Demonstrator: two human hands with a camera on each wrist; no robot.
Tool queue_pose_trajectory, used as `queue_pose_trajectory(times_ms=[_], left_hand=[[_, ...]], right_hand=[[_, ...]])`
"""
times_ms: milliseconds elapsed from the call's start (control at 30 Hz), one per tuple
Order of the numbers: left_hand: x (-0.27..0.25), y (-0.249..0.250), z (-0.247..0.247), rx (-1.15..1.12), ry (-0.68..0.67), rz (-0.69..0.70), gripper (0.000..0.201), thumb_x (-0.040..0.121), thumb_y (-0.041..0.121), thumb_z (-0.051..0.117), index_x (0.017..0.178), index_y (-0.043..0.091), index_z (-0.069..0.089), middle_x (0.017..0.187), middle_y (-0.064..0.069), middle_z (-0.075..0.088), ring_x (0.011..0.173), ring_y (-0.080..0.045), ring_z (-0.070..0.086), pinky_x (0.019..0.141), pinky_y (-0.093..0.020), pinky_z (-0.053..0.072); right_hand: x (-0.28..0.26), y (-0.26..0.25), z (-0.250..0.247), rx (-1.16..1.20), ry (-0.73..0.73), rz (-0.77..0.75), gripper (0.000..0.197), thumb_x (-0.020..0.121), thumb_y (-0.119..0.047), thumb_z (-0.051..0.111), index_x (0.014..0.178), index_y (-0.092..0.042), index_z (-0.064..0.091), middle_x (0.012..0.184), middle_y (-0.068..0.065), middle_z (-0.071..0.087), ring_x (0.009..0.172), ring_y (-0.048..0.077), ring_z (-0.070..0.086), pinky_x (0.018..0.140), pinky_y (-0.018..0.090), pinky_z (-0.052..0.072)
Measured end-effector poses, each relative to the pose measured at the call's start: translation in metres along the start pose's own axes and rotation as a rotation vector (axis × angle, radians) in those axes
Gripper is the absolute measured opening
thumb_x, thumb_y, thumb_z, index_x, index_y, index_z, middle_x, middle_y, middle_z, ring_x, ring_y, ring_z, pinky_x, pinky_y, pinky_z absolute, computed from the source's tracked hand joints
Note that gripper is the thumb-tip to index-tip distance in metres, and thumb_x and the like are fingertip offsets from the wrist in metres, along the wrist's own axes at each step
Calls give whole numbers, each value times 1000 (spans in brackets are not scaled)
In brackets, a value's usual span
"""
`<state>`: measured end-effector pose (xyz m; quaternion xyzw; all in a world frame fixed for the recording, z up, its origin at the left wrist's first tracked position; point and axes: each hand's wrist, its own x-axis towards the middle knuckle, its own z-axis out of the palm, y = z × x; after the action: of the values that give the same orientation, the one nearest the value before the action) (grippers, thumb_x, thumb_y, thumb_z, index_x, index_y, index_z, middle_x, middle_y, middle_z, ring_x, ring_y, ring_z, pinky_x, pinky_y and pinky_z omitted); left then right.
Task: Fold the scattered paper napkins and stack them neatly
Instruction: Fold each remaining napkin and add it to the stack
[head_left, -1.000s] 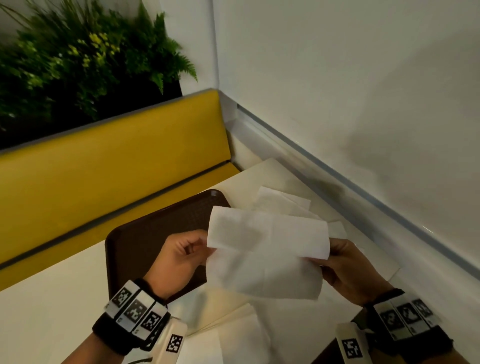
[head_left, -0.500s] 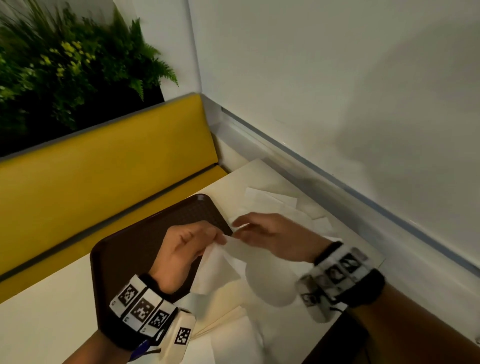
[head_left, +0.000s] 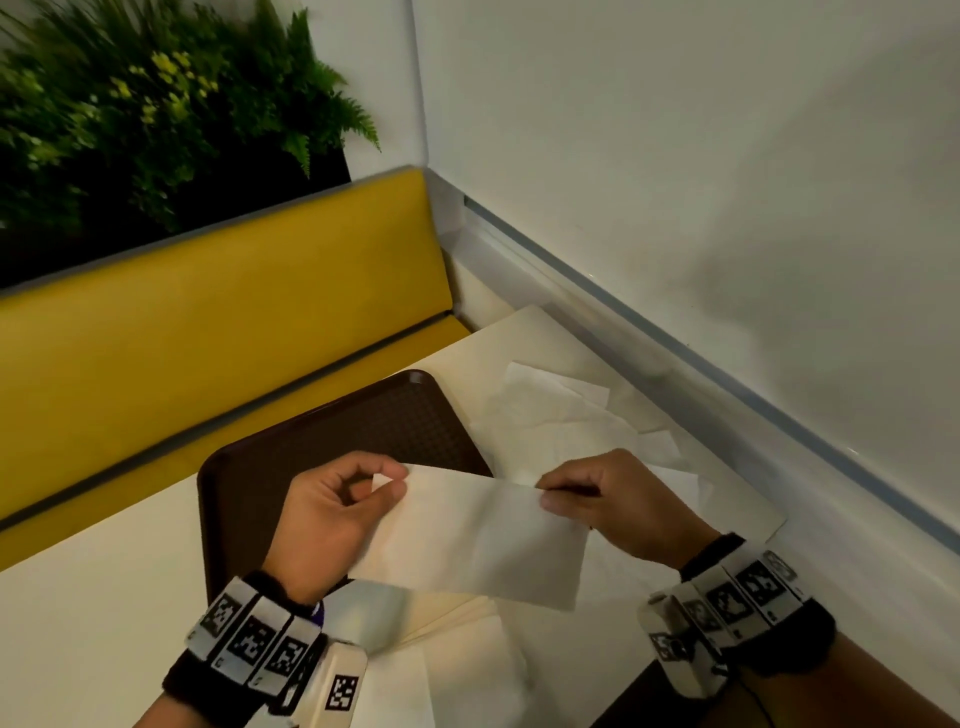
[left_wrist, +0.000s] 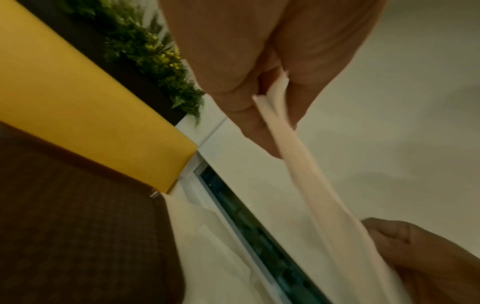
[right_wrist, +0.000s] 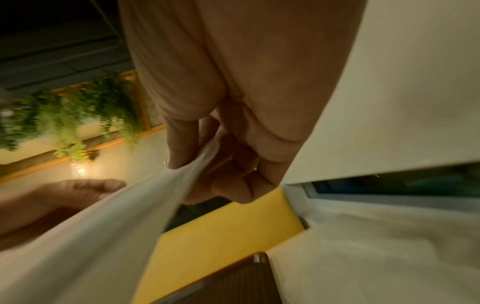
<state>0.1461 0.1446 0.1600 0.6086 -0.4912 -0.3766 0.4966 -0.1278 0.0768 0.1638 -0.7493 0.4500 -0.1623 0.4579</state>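
Dim, warm indoor light — soft shadows, motion-blurred wrist views

One tray (head_left: 332, 441), one held napkin (head_left: 483, 540), several loose napkins (head_left: 550, 410), uncountable.

Half a second ago the right hand (head_left: 618, 506) reached across to meet the left hand (head_left: 332, 514) over the tray (head_left: 311, 441), the napkin (head_left: 478, 540) bunched between them. Now the hands have drawn apart, right hand back off the tray's right edge, and the napkin spans between their grips as a folded band.
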Motion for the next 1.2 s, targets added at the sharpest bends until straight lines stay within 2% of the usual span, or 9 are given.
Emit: queue_pose_trajectory(times_ms=[133, 267, 333, 600, 700, 867, 967, 1067, 1200], left_hand=[[-23, -34, -7, 49, 5, -130, 19, 81, 3, 71, 81, 22, 74, 66, -24, 55, 60, -30, 49, 57, -40, 48], [-61, -73, -9, 163, 25, -237, 23, 79, 2, 74, 74, 25, 74, 56, 4, 57, 53, -6, 48, 57, -19, 43], [-84, -95, -11, 206, 11, -338, 25, 79, 3, 74, 73, 28, 73, 65, 9, 68, 56, -8, 57, 59, -16, 46], [-134, -167, -14, 497, 10, -467, 32, 82, 6, 70, 73, 35, 62, 82, 10, 70, 64, -5, 59, 59, -5, 40], [-132, -183, -12, 551, 11, -519, 29, 84, 5, 67, 76, 32, 60, 86, 3, 69, 68, -5, 60, 61, -7, 41], [-128, -191, -8, 655, -46, -503, 21, 88, 9, 62, 84, 29, 56, 94, 2, 64, 81, -15, 64, 82, -29, 54], [-129, -195, -3, 717, -68, -432, 19, 88, 12, 59, 85, 30, 54, 97, 4, 55, 85, -14, 59, 81, -23, 50], [-129, -192, -2, 835, -108, -432, 14, 86, 16, 61, 96, 27, 59, 107, 7, 41, 101, -16, 45, 93, -23, 41], [-106, -170, 6, 939, -77, -373, 26, 76, 15, 67, 98, 27, 62, 107, 6, 37, 97, -13, 29, 94, -30, 39]], right_hand=[[-16, 25, 14, 57, 27, 73, 12, 89, -18, 64, 87, -28, 71, 74, -12, 70, 62, 4, 64, 61, 19, 55], [-18, 49, 48, 75, 41, 176, 9, 87, -19, 66, 84, -19, 75, 70, -7, 71, 57, 4, 64, 56, 17, 52], [-17, 59, 71, 60, -19, 210, 10, 87, -18, 66, 83, -16, 75, 72, -5, 72, 58, 5, 64, 55, 16, 50], [6, 91, 153, -208, -209, 191, 13, 87, -22, 61, 77, -16, 68, 73, -1, 67, 67, 12, 63, 65, 17, 49], [11, 97, 174, -317, -207, 187, 15, 90, -23, 56, 74, -23, 56, 78, 2, 66, 71, 19, 63, 70, 32, 56], [17, 94, 189, -524, -212, 211, 16, 96, -27, 43, 90, -16, 54, 87, 5, 63, 75, 23, 62, 70, 37, 54], [15, 95, 196, -587, -194, 184, 16, 97, -28, 41, 101, -15, 50, 96, 4, 60, 78, 21, 57, 72, 35, 51], [11, 94, 199, -560, -167, 176, 18, 97, -27, 43, 110, -15, 47, 100, 3, 58, 74, 15, 48, 69, 29, 46], [2, 93, 174, -396, -71, 197, 17, 93, -31, 50, 106, -19, 47, 97, -3, 55, 82, 16, 58, 72, 28, 49]])
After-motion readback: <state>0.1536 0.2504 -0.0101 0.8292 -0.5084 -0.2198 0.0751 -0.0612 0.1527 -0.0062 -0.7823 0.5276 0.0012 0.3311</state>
